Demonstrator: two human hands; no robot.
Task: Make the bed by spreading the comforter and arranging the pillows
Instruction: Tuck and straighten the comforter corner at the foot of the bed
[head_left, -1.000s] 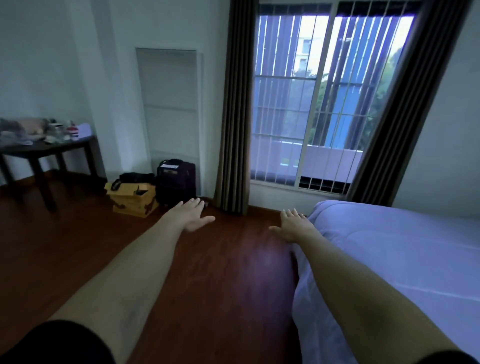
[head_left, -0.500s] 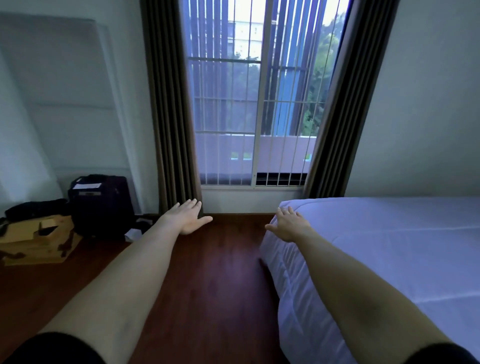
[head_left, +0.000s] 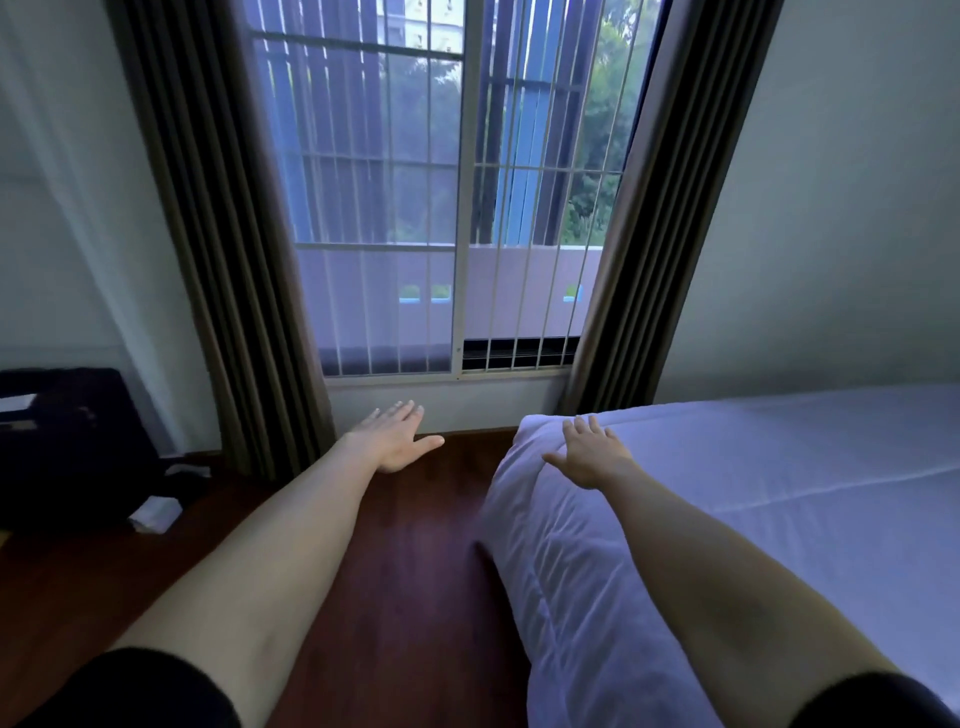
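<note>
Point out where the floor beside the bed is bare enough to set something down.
Bare wood floor runs between the comforter edge and the left arm, up to the window wall. It is crowded at left, by the dark suitcase and white scraps.

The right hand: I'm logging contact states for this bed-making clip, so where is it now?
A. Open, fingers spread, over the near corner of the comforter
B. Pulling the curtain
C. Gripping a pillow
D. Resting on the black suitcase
A: the right hand is stretched out with fingers spread above the corner of the comforter, gripping nothing; whether it touches the fabric cannot be told.
</note>
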